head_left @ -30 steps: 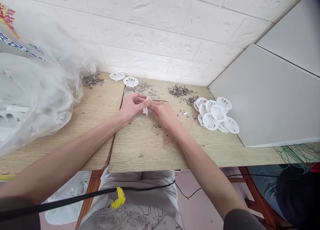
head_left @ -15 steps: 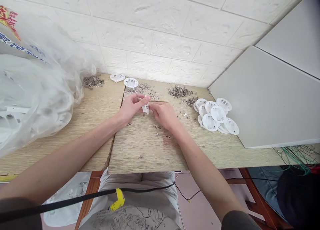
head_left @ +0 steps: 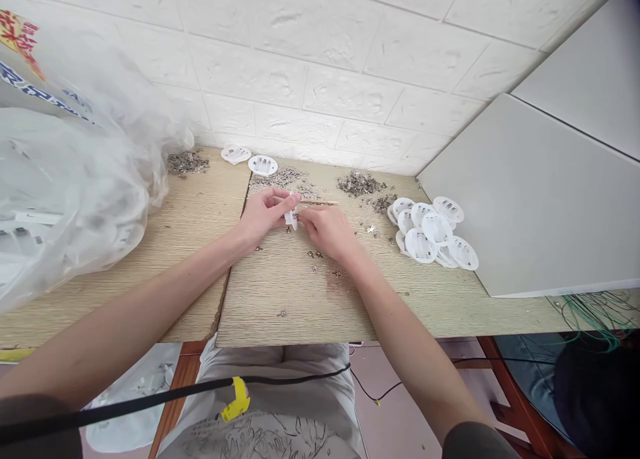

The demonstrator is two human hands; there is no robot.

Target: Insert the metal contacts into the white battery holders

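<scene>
White plastic disc (head_left: 291, 218), pinched edge-on by the left hand (head_left: 261, 215), could slip if the right hand (head_left: 329, 228), whose grip I cannot make out, pushes unevenly.

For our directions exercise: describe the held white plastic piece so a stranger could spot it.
Below the white wall is a wooden table. Over it, the left hand pinches the white plastic piece, seen nearly edge-on, unlike the piled discs, whose faces mostly show.

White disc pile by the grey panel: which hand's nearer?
Right. The right hand is left of the white disc pile; the left hand is farther left, holding a white piece.
</scene>
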